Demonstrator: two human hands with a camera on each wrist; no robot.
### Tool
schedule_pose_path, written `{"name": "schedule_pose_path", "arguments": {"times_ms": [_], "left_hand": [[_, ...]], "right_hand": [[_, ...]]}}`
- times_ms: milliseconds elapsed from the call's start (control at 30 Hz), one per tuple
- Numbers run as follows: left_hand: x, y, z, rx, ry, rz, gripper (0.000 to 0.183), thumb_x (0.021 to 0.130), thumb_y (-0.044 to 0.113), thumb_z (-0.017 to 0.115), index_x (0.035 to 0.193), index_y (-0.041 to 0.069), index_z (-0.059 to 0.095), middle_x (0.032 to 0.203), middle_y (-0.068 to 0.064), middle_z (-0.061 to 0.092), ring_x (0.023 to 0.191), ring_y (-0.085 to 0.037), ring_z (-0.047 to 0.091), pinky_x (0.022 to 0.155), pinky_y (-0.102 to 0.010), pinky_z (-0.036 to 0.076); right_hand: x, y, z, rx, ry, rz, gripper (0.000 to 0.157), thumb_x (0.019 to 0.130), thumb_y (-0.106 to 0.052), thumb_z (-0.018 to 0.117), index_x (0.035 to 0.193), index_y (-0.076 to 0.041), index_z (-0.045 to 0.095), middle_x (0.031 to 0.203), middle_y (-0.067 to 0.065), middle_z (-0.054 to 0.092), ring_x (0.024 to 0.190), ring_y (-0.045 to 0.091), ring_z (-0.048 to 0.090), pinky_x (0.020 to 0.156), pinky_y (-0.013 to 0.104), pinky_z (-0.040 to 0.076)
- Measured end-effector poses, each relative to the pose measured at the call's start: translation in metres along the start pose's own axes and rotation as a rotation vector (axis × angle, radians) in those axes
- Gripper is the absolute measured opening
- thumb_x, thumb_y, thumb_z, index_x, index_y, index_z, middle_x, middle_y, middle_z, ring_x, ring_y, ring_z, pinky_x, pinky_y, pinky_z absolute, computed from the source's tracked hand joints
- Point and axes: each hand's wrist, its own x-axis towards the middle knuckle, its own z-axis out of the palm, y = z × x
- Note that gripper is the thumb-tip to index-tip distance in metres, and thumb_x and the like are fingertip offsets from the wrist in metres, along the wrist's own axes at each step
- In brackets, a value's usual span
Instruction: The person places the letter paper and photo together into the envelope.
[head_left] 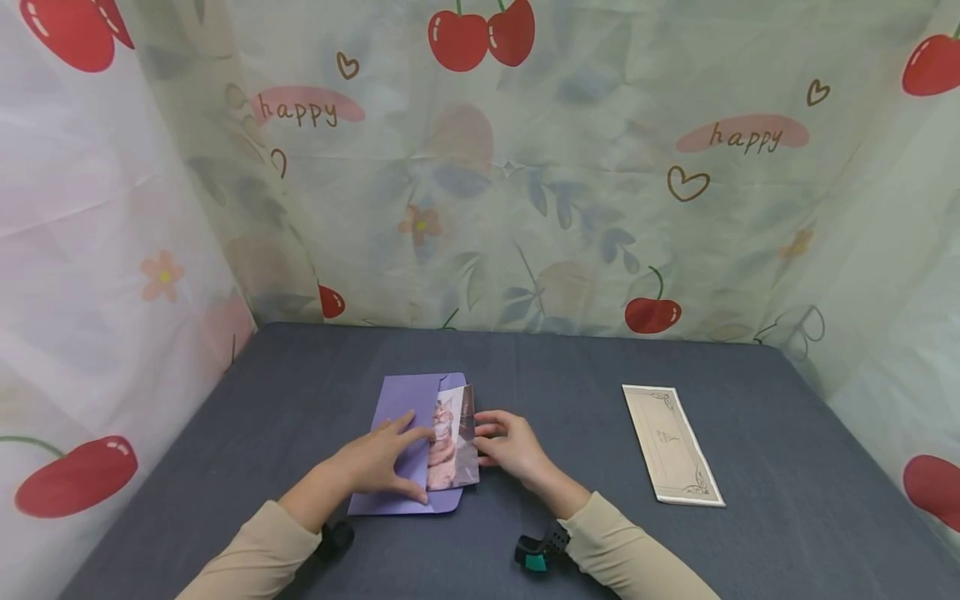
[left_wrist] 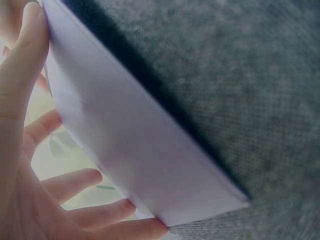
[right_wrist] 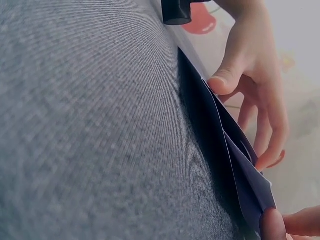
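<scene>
A purple envelope (head_left: 411, 392) lies on the dark table, its opening facing right. A printed card (head_left: 452, 442) with a pink picture sticks out of that opening, its left part hidden inside. My left hand (head_left: 378, 458) rests on the envelope with the fingers and thumb spread; the left wrist view shows its fingertips along the edge of the pale-looking envelope (left_wrist: 115, 120). At the card's right edge, my right hand (head_left: 513, 446) pinches the card between thumb and fingers. From the right wrist, the envelope's mouth (right_wrist: 247, 175) gapes slightly, with the left hand (right_wrist: 257, 75) beyond.
A beige card with ornate corners (head_left: 672, 446) lies on the table to the right. Dark wrist devices (head_left: 534, 554) sit under both forearms. Behind the dark tabletop (head_left: 555, 375) hangs a cloth (head_left: 510, 208) printed with cherries, and more cloth stands at both sides.
</scene>
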Motion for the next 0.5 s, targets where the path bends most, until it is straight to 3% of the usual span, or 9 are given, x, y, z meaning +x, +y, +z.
{"name": "schedule_pose_path", "arguments": {"times_ms": [500], "left_hand": [[0.0009,-0.0019,0.0021,0.009,0.027,0.025,0.079,0.063,0.057,0.077,0.129,0.024,0.049,0.148,-0.026,0.03,0.131,-0.052,0.034,0.098,-0.063,0.035]], "right_hand": [[0.0028,0.0017,0.0077,0.04,-0.031,0.001,0.04,0.085,0.007,0.058,0.124,0.01,0.05,0.106,0.027,0.062,0.075,0.012,0.066,0.066,0.031,0.057]]}}
